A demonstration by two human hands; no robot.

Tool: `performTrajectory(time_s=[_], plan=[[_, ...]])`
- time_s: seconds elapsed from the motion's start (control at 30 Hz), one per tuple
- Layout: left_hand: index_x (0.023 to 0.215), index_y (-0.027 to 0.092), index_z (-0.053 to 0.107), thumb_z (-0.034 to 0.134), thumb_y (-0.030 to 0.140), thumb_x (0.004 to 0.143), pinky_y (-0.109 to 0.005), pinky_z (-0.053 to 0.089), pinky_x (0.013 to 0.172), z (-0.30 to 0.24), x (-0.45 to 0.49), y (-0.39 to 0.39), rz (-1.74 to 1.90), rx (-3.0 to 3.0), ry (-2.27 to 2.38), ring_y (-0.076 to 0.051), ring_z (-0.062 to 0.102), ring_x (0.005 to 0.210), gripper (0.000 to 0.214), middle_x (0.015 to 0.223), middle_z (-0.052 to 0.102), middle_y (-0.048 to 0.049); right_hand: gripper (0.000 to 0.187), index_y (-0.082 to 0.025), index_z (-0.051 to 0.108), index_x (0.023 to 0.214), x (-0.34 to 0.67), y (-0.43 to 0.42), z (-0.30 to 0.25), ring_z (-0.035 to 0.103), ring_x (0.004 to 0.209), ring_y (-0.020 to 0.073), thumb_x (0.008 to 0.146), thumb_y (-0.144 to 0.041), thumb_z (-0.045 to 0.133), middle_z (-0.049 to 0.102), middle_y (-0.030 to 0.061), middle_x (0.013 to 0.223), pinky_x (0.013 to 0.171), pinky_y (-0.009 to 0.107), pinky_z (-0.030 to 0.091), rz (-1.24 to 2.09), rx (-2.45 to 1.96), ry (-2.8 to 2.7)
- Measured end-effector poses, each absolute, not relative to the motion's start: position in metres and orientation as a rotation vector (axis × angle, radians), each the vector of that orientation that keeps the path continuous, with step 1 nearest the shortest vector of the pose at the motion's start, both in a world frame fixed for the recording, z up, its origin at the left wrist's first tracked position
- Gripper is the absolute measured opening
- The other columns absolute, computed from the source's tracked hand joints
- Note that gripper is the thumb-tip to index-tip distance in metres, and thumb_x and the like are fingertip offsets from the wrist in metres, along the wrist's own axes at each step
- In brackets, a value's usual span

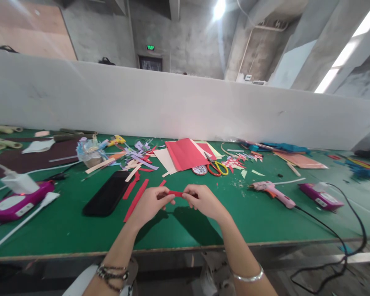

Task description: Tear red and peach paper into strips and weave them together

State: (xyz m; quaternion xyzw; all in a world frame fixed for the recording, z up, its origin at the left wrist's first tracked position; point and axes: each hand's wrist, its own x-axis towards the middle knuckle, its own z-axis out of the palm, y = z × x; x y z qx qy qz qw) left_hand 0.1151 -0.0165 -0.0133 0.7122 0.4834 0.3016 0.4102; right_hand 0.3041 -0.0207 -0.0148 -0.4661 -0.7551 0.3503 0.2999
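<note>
My left hand (150, 202) and my right hand (202, 200) meet above the green table (80, 234), both pinching the ends of a short red paper strip (175, 193) held between them. The fingers of each hand are closed on the strip. Longer red paper strips (136, 199) lie flat on the table just left of my left hand. A black phone (108, 193) rests face down beyond them.
A stack of red and cream paper sheets (185, 154), scissors with red and yellow handles (215, 166) and paper scraps lie behind my hands. A pink glue gun (273, 191) with its cable sits right. Purple power strips (14, 202) (320, 196) flank both sides. A white partition (185, 102) backs the table.
</note>
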Motion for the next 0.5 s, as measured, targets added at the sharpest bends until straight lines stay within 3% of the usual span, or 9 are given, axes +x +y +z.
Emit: performTrajectory(time_s=[0.5], plan=[[0.082, 0.016, 0.061, 0.053, 0.043, 0.075, -0.022, 0.041, 0.052, -0.0135, 0.1146, -0.0155, 0.787, 1.763, 1.193, -0.013, 0.054, 0.056, 0.029, 0.074, 0.067, -0.0027, 0.021, -0.016, 0.056, 0.069, 0.3024, -0.0188, -0.0165, 0.044, 0.042, 0.0071, 0.081, -0.032, 0.049, 0.05, -0.0039, 0.048, 0.042, 0.018, 0.032, 0.97, -1.228, -1.908]])
